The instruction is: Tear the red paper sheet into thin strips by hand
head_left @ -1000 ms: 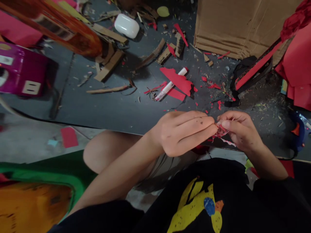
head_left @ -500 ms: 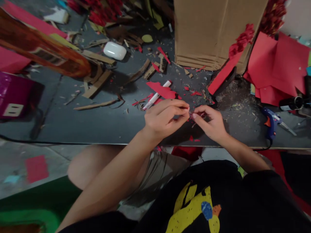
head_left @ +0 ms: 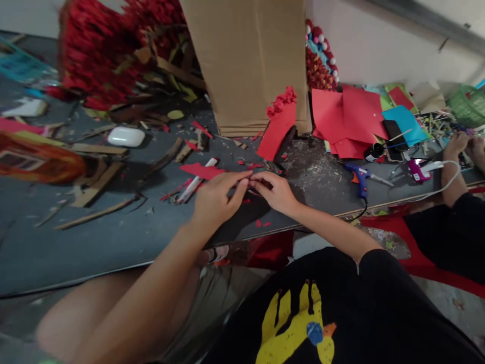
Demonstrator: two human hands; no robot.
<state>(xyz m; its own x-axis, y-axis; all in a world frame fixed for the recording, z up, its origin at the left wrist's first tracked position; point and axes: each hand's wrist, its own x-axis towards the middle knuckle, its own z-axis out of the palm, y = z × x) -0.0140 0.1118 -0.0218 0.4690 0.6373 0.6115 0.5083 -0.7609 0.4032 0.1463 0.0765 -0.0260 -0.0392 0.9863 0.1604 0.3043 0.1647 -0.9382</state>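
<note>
My left hand [head_left: 216,199] and my right hand [head_left: 276,192] meet over the dark table [head_left: 113,237], fingertips pinched together on a small piece of red paper [head_left: 253,184] that is mostly hidden between them. Just behind my left hand lie a larger red paper scrap [head_left: 200,170] and a white marker [head_left: 194,184]. A red card strip with a ruffled top [head_left: 278,126] leans against the cardboard box [head_left: 246,60] beyond my hands.
A blue glue gun [head_left: 359,174] lies at the right near a stack of red sheets [head_left: 348,119]. Cardboard strips [head_left: 94,187], a white case [head_left: 126,136] and a red fringed heap [head_left: 102,55] cover the left. Another person's arm [head_left: 450,172] rests at the far right.
The view has swung up and to the right, bringing the box, red sheets and another person into sight. My hands stay pinched together on the red piece, now further over the table.
</note>
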